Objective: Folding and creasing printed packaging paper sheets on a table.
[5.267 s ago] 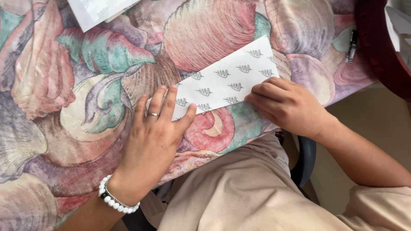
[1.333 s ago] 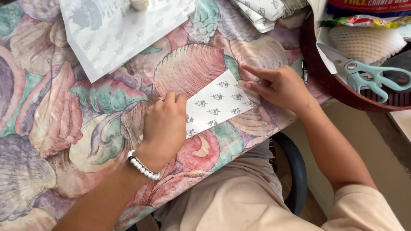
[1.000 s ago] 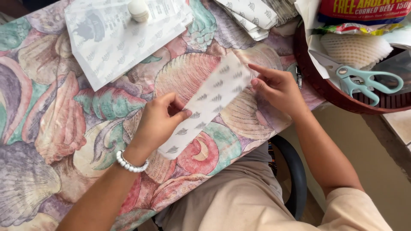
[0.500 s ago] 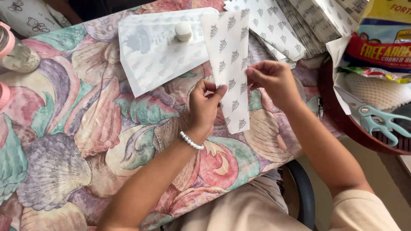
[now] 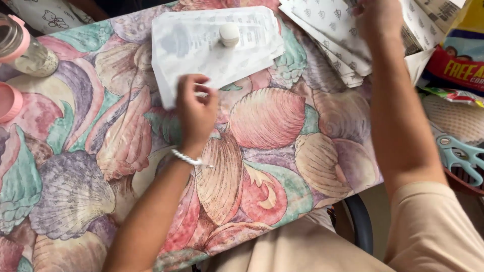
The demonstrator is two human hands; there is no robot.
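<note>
White printed sheets [image 5: 212, 50], long axis across the table [image 5: 282, 131], left hand [image 5: 195, 112] grip pinching their near edge; right hand [image 5: 379, 17] grip indiscernible.

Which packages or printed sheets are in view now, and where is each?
Printed sheets: table's far middle, white, faint grey print, under a small white cap.
Patterned paper stack: far right, white with grey marks.
Snack bag: right edge, red and yellow.

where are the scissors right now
In the head view the teal-handled scissors lie at the far right edge, in the dark red basket beside the table, just right of the person's right forearm.
</note>
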